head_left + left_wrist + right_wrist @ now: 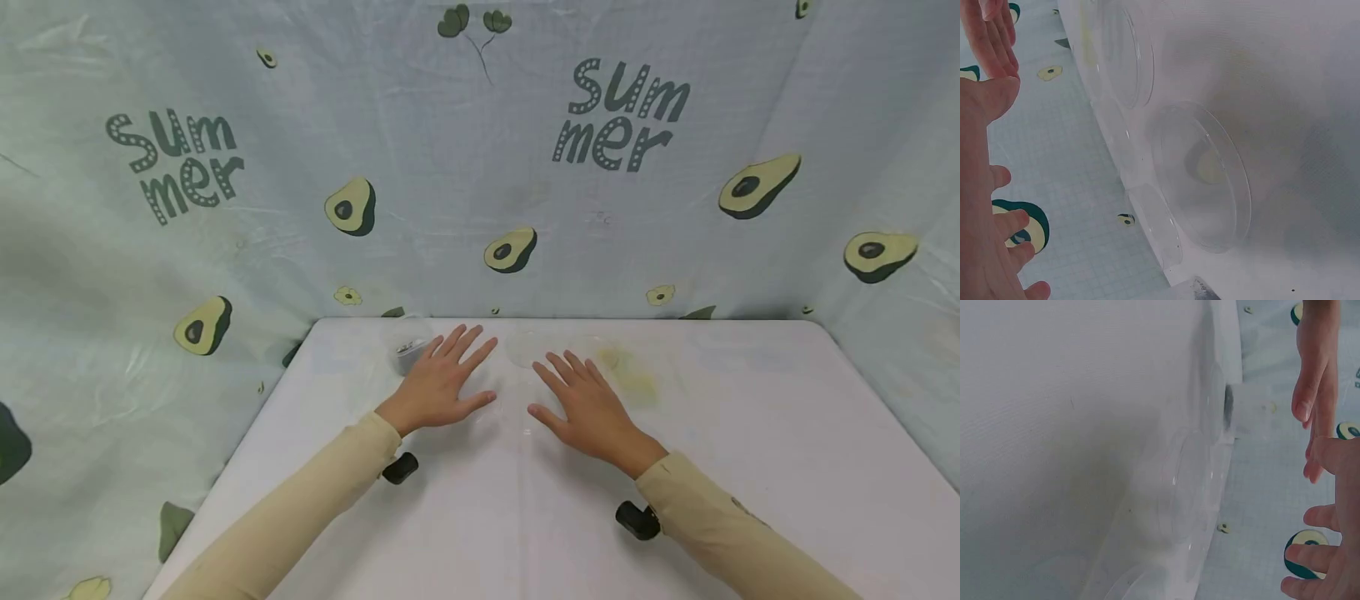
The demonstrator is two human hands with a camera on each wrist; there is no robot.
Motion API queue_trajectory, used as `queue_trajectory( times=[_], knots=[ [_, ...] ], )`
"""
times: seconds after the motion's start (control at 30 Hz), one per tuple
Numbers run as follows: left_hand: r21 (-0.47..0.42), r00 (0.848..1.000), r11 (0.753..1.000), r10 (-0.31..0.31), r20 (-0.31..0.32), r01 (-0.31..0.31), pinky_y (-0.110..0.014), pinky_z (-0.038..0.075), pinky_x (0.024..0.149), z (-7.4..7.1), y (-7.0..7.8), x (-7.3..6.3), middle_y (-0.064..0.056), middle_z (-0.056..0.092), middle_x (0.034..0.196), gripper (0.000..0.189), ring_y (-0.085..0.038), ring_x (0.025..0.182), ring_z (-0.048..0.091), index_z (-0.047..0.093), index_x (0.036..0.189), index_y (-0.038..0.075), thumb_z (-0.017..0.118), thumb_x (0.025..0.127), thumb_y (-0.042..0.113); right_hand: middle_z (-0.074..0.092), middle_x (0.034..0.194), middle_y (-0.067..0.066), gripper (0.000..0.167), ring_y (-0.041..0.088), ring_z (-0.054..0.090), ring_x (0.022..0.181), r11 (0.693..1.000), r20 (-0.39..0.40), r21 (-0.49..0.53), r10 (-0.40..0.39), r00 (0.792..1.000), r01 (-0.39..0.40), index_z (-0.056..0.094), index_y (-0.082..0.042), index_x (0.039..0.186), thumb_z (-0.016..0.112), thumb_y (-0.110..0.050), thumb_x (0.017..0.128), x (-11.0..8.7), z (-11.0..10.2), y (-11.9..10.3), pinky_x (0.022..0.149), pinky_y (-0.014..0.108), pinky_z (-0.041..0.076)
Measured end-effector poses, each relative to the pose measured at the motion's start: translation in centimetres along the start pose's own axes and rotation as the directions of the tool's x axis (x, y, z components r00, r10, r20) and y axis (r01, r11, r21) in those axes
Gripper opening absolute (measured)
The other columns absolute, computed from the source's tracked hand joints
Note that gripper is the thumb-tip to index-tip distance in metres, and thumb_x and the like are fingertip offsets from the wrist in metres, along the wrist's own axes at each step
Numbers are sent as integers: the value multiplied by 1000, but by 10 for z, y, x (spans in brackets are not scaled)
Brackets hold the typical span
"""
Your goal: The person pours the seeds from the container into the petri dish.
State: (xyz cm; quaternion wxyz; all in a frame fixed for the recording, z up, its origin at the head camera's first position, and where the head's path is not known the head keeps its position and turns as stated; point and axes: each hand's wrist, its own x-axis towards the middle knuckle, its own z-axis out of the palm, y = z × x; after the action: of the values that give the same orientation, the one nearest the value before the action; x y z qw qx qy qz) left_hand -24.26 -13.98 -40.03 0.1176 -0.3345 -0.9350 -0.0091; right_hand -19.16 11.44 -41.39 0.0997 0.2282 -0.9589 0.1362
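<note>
My left hand [442,385] hovers palm down over the table's far half, fingers spread and holding nothing. To its right, my right hand [592,410] is also in the air with fingers spread and nothing in it. Beneath them lie several clear, shallow round dishes, like petri dishes, barely visible in the head view. The left wrist view shows one large dish [1200,178], another dish [1127,56] above it, and smaller dishes, one a small dish [1159,228] by the edge. A clear container with dark grey contents [408,357] stands beside my left fingers, partly hidden.
The white table [750,467] ends at a hanging cloth [420,167] printed with avocados and lettering. A yellowish patch [628,375] shows near the back, right of centre. Black wrist cameras hang below each sleeve, one camera [637,521] on the right.
</note>
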Motion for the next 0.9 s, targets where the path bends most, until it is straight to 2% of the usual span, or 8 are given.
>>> queue_trajectory(
  times=[0.33, 0.63, 0.9],
  knots=[
    [-24, 1000, 1000, -9, -2, 9, -57, 26, 116, 0, -5, -5, -10, 27, 159, 75, -34, 147, 26, 27, 154, 23, 50, 92, 59, 40, 153, 15, 66, 39, 32, 143, 1000, -3, 19, -12, 1000, 12, 44, -14, 146, 57, -50, 93, 9, 2, -6, 116, 59, 23],
    [-7, 999, 999, -39, 8, 39, -57, 27, 116, -1, -10, -13, -9, 27, 160, 77, -33, 147, 26, 25, 154, 24, 50, 91, 60, 39, 153, 14, 65, 38, 30, 145, 999, 5, 27, -24, 1000, 24, 43, -15, 147, 56, -50, 94, 17, 7, -12, 117, 58, 23],
    [8, 999, 999, -42, -8, 42, -58, 29, 114, -2, -12, -15, -10, 27, 159, 76, -34, 146, 28, 26, 154, 22, 50, 92, 58, 39, 153, 13, 65, 37, 28, 146, 1000, 21, 27, -8, 1000, 8, 42, -15, 147, 56, -49, 94, 23, 11, -12, 118, 57, 22]
  ],
)
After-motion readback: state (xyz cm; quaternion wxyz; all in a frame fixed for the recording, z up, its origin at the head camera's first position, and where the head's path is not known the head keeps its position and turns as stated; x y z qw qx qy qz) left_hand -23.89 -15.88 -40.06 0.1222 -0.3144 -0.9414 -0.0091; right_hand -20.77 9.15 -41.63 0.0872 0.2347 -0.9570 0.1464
